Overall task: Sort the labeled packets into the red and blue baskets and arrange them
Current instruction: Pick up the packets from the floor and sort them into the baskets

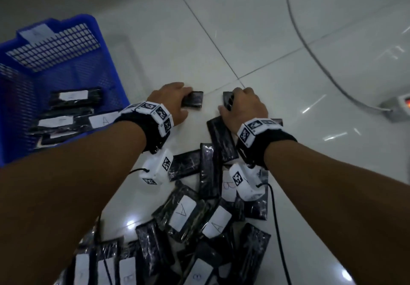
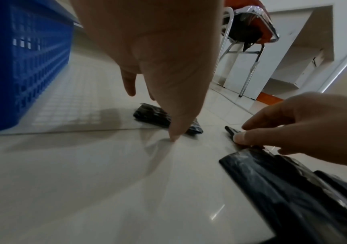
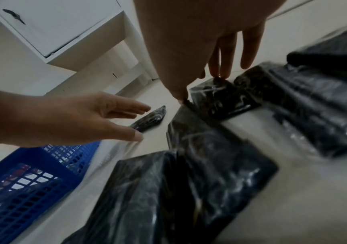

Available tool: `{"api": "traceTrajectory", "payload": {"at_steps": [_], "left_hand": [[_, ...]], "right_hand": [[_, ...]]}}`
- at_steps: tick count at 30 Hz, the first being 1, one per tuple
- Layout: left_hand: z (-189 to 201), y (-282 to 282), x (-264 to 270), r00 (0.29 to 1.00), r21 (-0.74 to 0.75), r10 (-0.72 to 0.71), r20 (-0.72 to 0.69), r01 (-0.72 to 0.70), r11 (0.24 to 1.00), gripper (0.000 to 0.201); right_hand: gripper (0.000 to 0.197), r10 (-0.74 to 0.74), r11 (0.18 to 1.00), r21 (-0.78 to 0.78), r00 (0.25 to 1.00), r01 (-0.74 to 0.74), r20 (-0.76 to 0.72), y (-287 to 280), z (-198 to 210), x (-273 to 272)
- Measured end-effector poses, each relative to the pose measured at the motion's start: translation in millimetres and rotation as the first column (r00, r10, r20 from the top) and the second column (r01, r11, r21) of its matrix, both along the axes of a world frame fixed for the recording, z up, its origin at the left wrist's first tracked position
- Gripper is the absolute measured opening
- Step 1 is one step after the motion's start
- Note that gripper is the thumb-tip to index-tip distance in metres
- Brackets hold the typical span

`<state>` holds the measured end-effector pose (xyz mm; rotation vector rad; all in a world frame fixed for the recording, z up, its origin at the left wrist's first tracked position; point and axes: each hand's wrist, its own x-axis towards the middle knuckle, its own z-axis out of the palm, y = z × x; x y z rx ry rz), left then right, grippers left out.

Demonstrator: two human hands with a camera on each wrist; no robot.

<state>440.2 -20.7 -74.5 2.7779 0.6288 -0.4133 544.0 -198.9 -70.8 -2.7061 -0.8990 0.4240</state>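
Left hand: the left hand (image 1: 172, 102) reaches to the 12 o'clock side of the packet heap, fingers straight and spread over a small black plastic-wrapped packet (image 1: 192, 99) lying alone on the floor; the left wrist view shows the thumb tip on the tile just beside it, with no grip closed round it.
Right hand: the right hand (image 1: 244, 107) sits just at 3 o'clock of the left, apart from it; its fingertips (image 3: 220, 72) press down on the far edge of a second black wrapped packet (image 3: 222, 97), thumb at the near edge, fingers extended rather than curled.
Packet heap: a loose pile of black glossy wrapped packets with white paper labels (image 1: 199, 229) spreads toward 6 o'clock beneath both forearms; labels reading A and B are legible on some, others lie face down.
Blue basket: a blue plastic lattice basket (image 1: 73, 29) stands at 10 o'clock of the hands, holding several labeled packets (image 1: 73, 98) lying flat; one label reads A.
Floor: glossy white tiled floor (image 1: 266, 29) bears everything.
Cable: a grey cable (image 1: 310, 47) curves across the tiles at 2 o'clock to a grey box (image 1: 397, 107).
Chair: a metal-legged chair with an orange seat (image 2: 249, 31) stands beyond the hands.
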Motion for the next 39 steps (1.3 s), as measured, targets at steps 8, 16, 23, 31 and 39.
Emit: {"api": "traceTrajectory", "payload": {"at_steps": [8, 16, 23, 31, 39], "left_hand": [[0, -16, -10, 0.996, 0.082, -0.012, 0.088, 0.005, 0.997, 0.046], [4, -27, -30, 0.927, -0.265, 0.336, 0.165, -0.287, 0.921, 0.018], [46, -23, -48, 0.659, -0.826, 0.752, 0.001, -0.423, 0.372, 0.018], [106, 27, -119, 0.586, -0.822, 0.81, -0.006, -0.464, 0.33, 0.048], [118, 104, -228, 0.874, -0.159, 0.471, 0.118, -0.451, 0.878, 0.028]], "right_hand": [[0.055, 0.004, 0.999, -0.039, 0.997, -0.007, -0.079, 0, 1, 0], [0.025, -0.132, 0.886, 0.308, 0.826, 0.345, -0.547, 12, 13, -10], [0.051, -0.097, 0.832, 0.25, 0.574, 0.495, -0.813, 34, 12, -16], [0.02, 0.257, 0.906, 0.417, 0.877, -0.072, -0.406, 88, 60, -57], [0.011, 0.745, 0.659, 0.285, 0.657, -0.696, -0.116, 165, 93, -134]]}}
